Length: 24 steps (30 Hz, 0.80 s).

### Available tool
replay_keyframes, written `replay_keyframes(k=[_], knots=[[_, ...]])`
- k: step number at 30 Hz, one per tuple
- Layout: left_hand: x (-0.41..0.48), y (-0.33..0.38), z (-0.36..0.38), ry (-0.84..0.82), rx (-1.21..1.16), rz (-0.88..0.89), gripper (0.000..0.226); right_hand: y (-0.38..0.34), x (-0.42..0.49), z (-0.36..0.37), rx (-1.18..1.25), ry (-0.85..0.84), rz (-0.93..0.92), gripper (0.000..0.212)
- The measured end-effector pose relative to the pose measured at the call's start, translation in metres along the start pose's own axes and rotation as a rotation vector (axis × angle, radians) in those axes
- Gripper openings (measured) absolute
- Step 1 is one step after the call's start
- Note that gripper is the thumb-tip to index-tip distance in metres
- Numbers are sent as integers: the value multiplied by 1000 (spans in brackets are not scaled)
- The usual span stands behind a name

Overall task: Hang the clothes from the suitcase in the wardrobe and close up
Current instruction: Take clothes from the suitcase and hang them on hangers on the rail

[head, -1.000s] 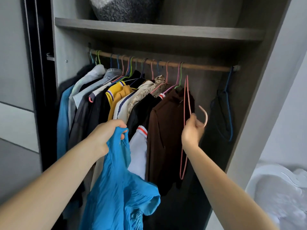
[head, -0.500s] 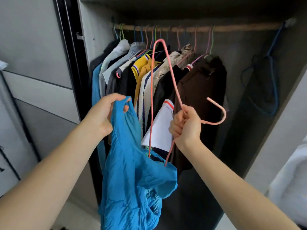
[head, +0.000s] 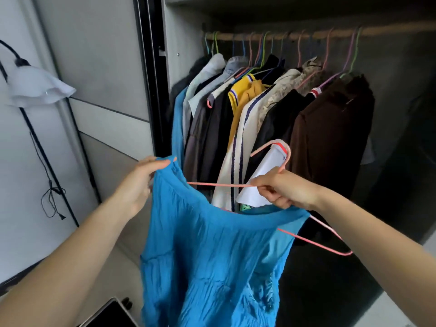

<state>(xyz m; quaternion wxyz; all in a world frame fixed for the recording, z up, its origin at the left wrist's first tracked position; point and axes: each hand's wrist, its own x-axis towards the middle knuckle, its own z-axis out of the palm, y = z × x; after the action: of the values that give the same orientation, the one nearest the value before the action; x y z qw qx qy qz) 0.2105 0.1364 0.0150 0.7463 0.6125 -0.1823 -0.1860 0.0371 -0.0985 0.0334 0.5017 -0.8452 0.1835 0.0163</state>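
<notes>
Two hands were below the wardrobe rail (head: 389, 31): the left hand (head: 139, 182) pinched the blue garment (head: 212, 256) at its strap, and the right hand (head: 285, 192) gripped the pink hanger (head: 313, 241) by its neck, its wire partly inside the neckline. The garment hung below that rail, unhung.

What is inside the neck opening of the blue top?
One end of the pink hanger sits inside the blue top; the right hand holds the hanger. Cloth hides that end's tip near the left hand. The hanger's other end sticks out uncovered.
</notes>
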Motion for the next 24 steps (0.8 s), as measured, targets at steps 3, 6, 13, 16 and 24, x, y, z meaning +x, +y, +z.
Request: replay_keyframes(k=[3,6,13,16,24], knots=[[-5,6,-9,-11,106,102,16,-18,0,-13,-63,-16,-8,48],[-5,8,-24,44,95,134,23,-27,0,-22,-35,57,-63,50],[-11,6,-38,-7,-36,178,20,-30,4,-19,-39,-28,-114,53],[-17,12,-38,-143,109,224,25,-42,4,-12,-102,-44,-151,44],[-21,21,-35,-42,771,420,20,-63,25,8,-79,2,-281,40]])
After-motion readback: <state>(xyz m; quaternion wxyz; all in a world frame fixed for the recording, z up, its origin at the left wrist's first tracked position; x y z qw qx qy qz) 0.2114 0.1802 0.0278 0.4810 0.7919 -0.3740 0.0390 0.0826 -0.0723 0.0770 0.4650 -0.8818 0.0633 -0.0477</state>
